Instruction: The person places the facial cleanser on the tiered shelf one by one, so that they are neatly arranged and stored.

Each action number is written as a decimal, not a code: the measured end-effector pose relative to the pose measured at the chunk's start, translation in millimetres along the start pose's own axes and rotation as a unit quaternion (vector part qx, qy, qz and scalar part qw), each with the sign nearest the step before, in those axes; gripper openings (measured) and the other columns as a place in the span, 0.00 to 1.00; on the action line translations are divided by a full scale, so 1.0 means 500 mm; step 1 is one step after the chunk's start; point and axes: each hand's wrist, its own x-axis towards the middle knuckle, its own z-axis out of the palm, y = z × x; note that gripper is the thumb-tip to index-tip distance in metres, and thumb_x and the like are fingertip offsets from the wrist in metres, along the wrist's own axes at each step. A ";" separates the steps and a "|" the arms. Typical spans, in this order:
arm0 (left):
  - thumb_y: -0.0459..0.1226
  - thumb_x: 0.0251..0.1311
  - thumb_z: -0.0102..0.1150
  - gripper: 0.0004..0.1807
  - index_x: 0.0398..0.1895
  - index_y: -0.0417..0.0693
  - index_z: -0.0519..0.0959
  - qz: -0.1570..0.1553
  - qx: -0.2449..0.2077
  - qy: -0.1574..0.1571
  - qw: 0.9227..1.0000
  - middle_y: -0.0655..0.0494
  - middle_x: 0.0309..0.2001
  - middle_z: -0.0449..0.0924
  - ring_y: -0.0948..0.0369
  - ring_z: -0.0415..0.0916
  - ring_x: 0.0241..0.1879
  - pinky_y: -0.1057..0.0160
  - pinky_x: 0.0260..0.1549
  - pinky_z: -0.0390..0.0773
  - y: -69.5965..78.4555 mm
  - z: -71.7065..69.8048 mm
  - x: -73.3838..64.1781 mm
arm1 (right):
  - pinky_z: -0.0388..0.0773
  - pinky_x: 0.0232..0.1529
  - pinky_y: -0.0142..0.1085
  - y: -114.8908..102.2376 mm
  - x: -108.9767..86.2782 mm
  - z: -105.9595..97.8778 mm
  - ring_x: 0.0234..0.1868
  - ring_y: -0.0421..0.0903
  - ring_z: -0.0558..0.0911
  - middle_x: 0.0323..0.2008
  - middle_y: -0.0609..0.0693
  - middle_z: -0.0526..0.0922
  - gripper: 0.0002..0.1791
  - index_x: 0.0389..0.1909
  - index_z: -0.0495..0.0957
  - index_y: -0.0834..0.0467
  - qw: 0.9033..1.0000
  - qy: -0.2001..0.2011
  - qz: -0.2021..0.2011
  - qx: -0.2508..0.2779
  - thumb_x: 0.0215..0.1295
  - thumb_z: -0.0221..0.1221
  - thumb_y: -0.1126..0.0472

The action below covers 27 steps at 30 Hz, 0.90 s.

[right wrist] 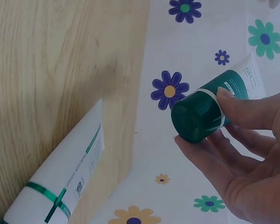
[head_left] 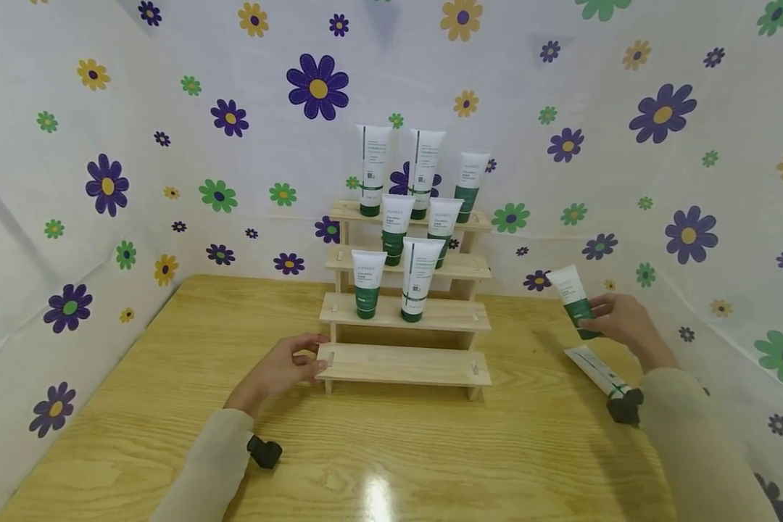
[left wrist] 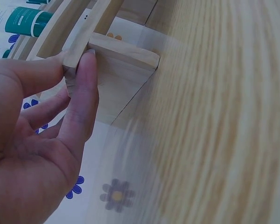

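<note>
My left hand (head_left: 287, 366) pinches the left end of the lowest step of a wooden tiered stand (head_left: 401, 362); the left wrist view has thumb and finger on the board's edge (left wrist: 79, 46). Off to the right, my right hand (head_left: 623, 322) holds a short green and white tube (head_left: 573, 297) in the air, its cap end toward the palm side and tilted. Fingers and thumb close around its green lower part (right wrist: 200, 112). Below that hand a long white tube (head_left: 597, 370) with a green stripe lies flat on the table.
On the upper steps stand several tubes, among them a short one (head_left: 367, 283) and a tall one (head_left: 423, 279) on the second step from the bottom. The wood-grain table (head_left: 339, 457) meets a flower-print cloth (head_left: 254, 239) behind and at both sides.
</note>
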 end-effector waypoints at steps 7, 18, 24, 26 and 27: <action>0.34 0.73 0.60 0.27 0.73 0.40 0.69 0.005 0.006 0.002 1.000 0.36 0.60 0.71 0.57 0.83 0.45 0.57 0.46 0.89 0.003 -0.003 0.000 | 0.81 0.62 0.58 -0.034 0.003 0.012 0.61 0.72 0.78 0.65 0.80 0.69 0.37 0.71 0.60 0.78 0.998 -0.005 -0.004 0.064 0.72 0.62 0.58; 0.34 0.72 0.60 0.28 0.73 0.42 0.69 -0.006 0.007 0.003 1.000 0.37 0.61 0.71 0.56 0.82 0.46 0.59 0.46 0.88 -0.001 0.002 0.003 | 0.75 0.66 0.63 -0.088 -0.004 0.036 0.65 0.72 0.75 0.67 0.78 0.69 0.37 0.72 0.60 0.75 0.996 0.002 -0.013 0.084 0.72 0.62 0.57; 0.34 0.72 0.61 0.28 0.73 0.44 0.69 -0.012 0.010 0.007 1.000 0.38 0.62 0.71 0.57 0.82 0.46 0.61 0.45 0.88 -0.001 0.004 0.005 | 0.76 0.64 0.63 -0.115 -0.015 0.041 0.64 0.72 0.74 0.65 0.78 0.71 0.36 0.70 0.63 0.75 0.995 0.007 -0.036 0.088 0.72 0.63 0.57; 0.34 0.72 0.61 0.28 0.73 0.44 0.69 -0.012 0.010 0.009 1.000 0.38 0.62 0.72 0.57 0.82 0.47 0.62 0.45 0.88 -0.002 0.003 0.006 | 0.75 0.64 0.64 -0.124 -0.018 0.043 0.65 0.72 0.74 0.65 0.77 0.72 0.35 0.70 0.63 0.75 0.995 0.007 -0.043 0.089 0.72 0.63 0.58; 0.34 0.72 0.61 0.28 0.73 0.44 0.69 -0.011 0.009 0.009 1.000 0.38 0.62 0.72 0.57 0.82 0.47 0.62 0.45 0.88 -0.003 0.003 0.006 | 0.75 0.65 0.64 -0.129 -0.020 0.044 0.65 0.72 0.74 0.65 0.77 0.72 0.35 0.70 0.63 0.75 0.995 0.007 -0.047 0.091 0.72 0.63 0.58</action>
